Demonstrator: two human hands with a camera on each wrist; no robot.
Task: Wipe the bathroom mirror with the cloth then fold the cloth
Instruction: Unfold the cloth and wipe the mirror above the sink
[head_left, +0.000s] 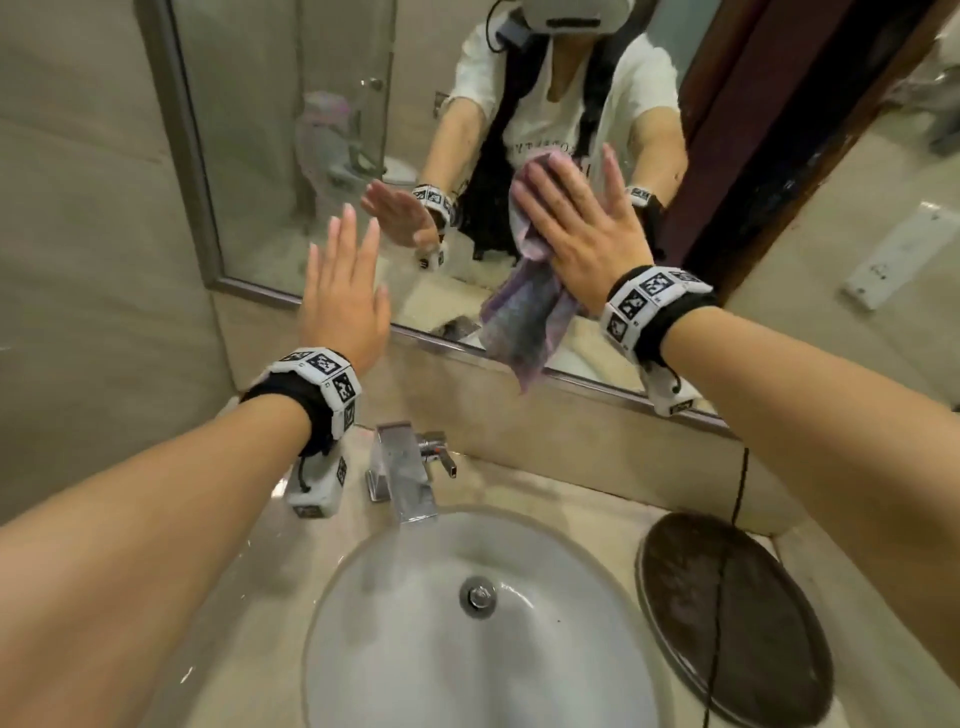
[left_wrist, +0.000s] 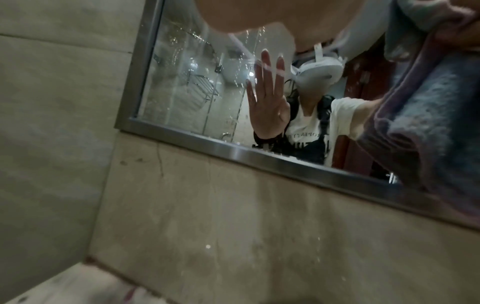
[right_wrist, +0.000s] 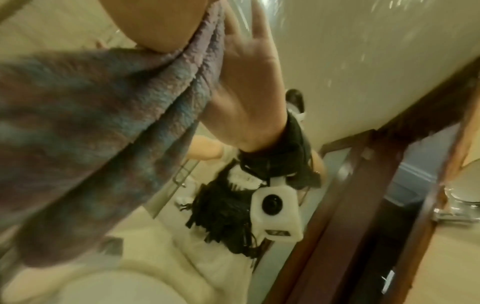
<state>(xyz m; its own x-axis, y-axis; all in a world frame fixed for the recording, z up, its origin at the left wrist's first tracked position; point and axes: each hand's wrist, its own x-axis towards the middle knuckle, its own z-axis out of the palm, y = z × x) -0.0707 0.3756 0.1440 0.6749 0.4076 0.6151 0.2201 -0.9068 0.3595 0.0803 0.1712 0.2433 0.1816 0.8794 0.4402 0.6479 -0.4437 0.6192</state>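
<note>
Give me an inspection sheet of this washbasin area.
Surface: mirror, water drops on it; beige counter below.
Job's things: purple-blue cloth flat on the mirror, end hanging.
Clutter: dark round disc right of the sink; faucet.
Grippers: right hand presses the cloth, fingers straight; left hand flat by the glass, empty.
Cables: black cable across the disc.
Surroundings: tiled wall, dark wooden frame.
</note>
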